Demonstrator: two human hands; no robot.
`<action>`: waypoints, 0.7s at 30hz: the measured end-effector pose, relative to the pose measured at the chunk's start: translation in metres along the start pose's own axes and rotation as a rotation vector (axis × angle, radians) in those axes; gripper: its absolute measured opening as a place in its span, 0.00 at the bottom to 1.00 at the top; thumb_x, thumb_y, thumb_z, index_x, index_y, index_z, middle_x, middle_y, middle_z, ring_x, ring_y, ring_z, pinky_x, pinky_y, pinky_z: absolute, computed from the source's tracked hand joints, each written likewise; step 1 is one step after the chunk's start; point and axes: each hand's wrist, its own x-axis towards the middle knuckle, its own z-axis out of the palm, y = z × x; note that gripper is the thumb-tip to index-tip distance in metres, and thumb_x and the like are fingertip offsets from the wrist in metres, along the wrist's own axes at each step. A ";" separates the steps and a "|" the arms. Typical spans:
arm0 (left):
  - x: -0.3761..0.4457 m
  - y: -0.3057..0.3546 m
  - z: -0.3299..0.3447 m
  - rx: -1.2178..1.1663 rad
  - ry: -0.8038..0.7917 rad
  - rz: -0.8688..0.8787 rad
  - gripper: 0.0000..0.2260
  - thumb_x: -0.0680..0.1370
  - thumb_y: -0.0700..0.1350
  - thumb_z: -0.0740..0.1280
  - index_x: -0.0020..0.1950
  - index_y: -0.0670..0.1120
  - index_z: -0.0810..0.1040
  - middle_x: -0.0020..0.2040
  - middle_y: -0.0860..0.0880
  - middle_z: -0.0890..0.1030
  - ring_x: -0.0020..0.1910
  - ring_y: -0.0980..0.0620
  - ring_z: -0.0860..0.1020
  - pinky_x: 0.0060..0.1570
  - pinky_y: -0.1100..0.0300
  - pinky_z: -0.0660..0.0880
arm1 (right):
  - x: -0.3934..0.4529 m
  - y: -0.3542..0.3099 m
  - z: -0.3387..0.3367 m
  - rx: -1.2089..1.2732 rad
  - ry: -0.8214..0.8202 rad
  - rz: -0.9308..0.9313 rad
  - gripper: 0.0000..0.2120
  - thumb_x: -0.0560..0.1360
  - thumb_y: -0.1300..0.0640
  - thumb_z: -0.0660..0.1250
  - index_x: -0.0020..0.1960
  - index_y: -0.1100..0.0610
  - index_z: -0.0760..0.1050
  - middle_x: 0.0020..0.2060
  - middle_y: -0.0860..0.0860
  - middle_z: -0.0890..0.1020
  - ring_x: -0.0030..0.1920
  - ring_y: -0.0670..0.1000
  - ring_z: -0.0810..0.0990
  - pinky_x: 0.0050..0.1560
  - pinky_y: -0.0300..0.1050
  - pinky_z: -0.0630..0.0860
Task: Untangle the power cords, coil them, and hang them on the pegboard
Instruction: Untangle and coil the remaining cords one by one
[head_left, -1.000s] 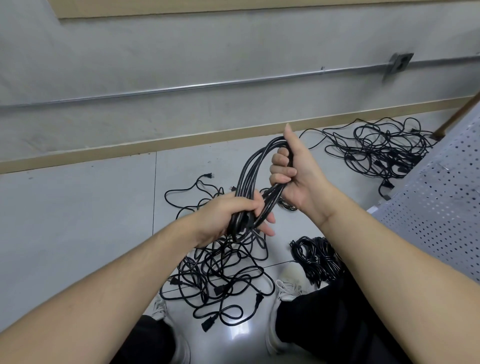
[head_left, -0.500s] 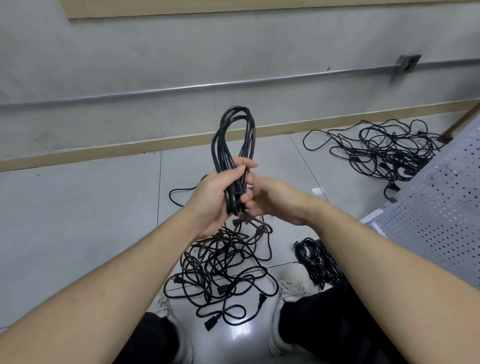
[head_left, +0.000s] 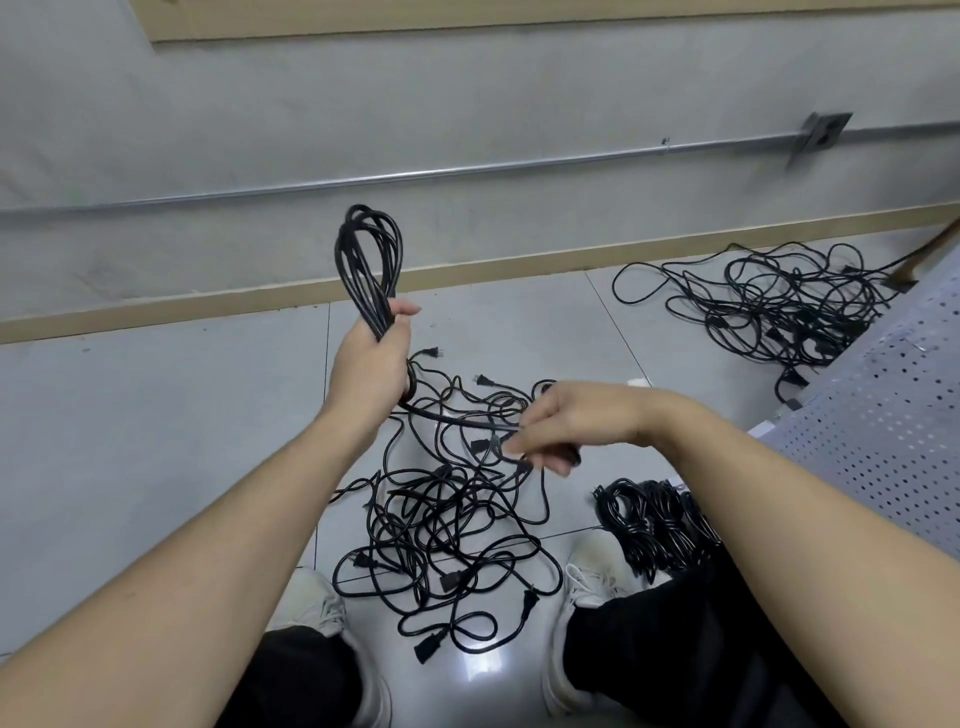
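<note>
My left hand (head_left: 370, 364) grips a coiled black power cord (head_left: 370, 260) upright, its loops sticking up above my fist. A loose tail of that cord (head_left: 452, 418) runs from under my left hand to my right hand (head_left: 566, 423), which pinches its end low and to the right. Below my hands a tangled heap of black cords (head_left: 447, 525) lies on the floor between my shoes. The white pegboard (head_left: 883, 426) slants along the right edge.
A second tangle of black cords (head_left: 769, 306) lies on the floor at the far right by the wall. Coiled cords (head_left: 649, 525) are piled beside my right shoe. A metal conduit (head_left: 467, 171) runs along the grey wall.
My hands were together on the coil; now my right hand has pulled away down and to the right, drawing out the cord's tail. My left hand still holds the coil upright.
</note>
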 end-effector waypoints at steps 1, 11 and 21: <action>0.000 -0.003 -0.001 0.083 -0.014 0.005 0.10 0.84 0.45 0.59 0.55 0.56 0.79 0.32 0.53 0.68 0.25 0.59 0.68 0.29 0.64 0.67 | -0.004 -0.001 -0.002 0.068 0.075 -0.064 0.16 0.78 0.49 0.72 0.32 0.52 0.78 0.26 0.53 0.77 0.30 0.51 0.73 0.35 0.40 0.68; -0.021 0.006 0.026 0.395 -0.290 0.005 0.17 0.86 0.59 0.52 0.52 0.58 0.79 0.44 0.56 0.79 0.49 0.52 0.76 0.49 0.55 0.68 | 0.001 -0.013 -0.008 0.617 0.582 -0.395 0.15 0.83 0.53 0.63 0.42 0.54 0.82 0.30 0.50 0.77 0.32 0.47 0.75 0.40 0.41 0.77; -0.040 0.008 0.042 0.635 -0.457 0.180 0.21 0.73 0.75 0.59 0.54 0.64 0.80 0.42 0.58 0.82 0.47 0.57 0.80 0.49 0.59 0.75 | 0.001 -0.018 -0.012 0.707 0.873 -0.217 0.13 0.78 0.51 0.72 0.39 0.55 0.75 0.27 0.48 0.68 0.25 0.47 0.65 0.24 0.39 0.62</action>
